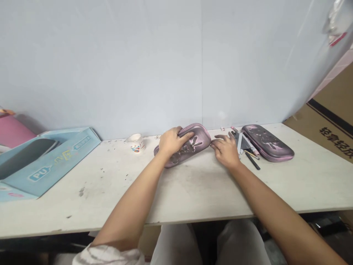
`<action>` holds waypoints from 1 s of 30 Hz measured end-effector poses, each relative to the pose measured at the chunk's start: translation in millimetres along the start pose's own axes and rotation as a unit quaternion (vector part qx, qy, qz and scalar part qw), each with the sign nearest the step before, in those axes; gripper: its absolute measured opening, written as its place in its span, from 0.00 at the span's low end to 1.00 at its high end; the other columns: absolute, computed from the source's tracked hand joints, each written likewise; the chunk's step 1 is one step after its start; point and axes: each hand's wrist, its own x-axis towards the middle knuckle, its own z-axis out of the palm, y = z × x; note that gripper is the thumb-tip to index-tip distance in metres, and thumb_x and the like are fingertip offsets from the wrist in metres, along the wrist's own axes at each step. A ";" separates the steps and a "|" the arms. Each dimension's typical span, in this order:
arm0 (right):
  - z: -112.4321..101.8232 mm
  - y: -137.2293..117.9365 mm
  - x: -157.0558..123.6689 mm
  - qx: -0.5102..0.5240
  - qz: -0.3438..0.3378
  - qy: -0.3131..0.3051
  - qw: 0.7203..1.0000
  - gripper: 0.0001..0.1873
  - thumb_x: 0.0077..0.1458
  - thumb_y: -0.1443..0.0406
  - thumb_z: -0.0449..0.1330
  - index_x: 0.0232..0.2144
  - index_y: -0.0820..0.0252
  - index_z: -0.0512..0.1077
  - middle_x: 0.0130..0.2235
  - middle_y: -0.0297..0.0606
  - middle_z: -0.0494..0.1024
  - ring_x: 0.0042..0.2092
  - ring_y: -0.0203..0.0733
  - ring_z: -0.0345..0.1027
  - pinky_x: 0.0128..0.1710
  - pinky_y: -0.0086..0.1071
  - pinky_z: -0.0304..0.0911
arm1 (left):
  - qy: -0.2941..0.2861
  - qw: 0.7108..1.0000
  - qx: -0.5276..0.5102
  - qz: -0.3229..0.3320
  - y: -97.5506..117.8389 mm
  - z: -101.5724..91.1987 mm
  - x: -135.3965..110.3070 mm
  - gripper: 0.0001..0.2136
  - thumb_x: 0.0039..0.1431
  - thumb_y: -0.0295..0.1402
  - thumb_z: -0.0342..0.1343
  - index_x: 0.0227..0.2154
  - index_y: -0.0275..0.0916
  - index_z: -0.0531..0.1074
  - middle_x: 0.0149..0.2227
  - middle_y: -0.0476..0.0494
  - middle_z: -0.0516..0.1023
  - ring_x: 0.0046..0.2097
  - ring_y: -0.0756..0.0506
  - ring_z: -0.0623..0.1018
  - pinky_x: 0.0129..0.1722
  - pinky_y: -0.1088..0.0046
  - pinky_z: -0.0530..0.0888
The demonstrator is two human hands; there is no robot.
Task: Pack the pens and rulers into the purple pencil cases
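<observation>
My left hand [172,141] grips the top of a mauve hard-shell pencil case [190,152], which lies tilted on the white table [193,195]. My right hand [225,149] rests on the tabletop, its fingers spread and reaching to the case's right end. Just to the right of that hand lie several pens, a white ruler and a dark triangular drawing tool [244,145]. Beyond them sits a second mauve case or case half [267,142], lying flat with a similar print.
A pale blue printed box with a dark oval recess [52,162] stands at the table's left, with a pink board [13,132] behind it. A small paper cup [135,142] lies by the wall. A printed cardboard carton [328,125] sits beyond the right edge.
</observation>
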 end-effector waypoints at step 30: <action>-64.1 -37.1 40.1 -0.046 -0.034 -0.189 0.980 0.21 0.58 0.53 0.46 0.26 0.56 0.73 0.31 0.41 0.78 0.41 0.47 0.69 0.41 0.38 0.59 | 0.004 0.985 0.017 0.172 56.2 22.7 -50.3 0.22 0.63 0.41 0.34 0.36 0.37 0.73 0.35 0.39 0.76 0.40 0.42 0.72 0.37 0.64 0.64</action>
